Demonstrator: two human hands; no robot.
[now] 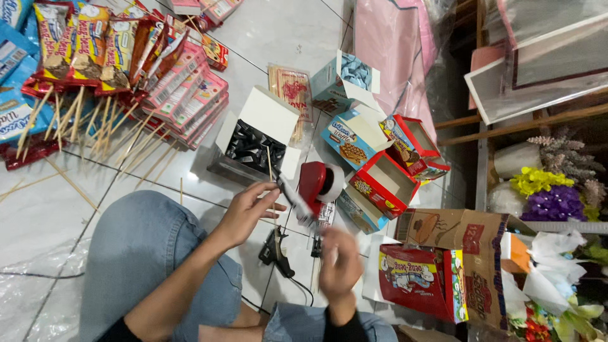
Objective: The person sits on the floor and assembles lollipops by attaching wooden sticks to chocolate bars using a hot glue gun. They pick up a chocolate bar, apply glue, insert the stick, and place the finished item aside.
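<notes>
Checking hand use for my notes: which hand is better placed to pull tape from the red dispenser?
Probably the right hand: it sits just below the red tape dispenser, apparently free though blurred. The left hand is pinching a thin wooden skewer and a dark wrapped piece.

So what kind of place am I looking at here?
Most likely a home or small-shop craft corner for snack bouquets, worked on a tiled floor. Snack packets taped to wooden skewers lie fanned out, a red tape dispenser sits by the hands, and artificial flowers fill the shelves.
</notes>
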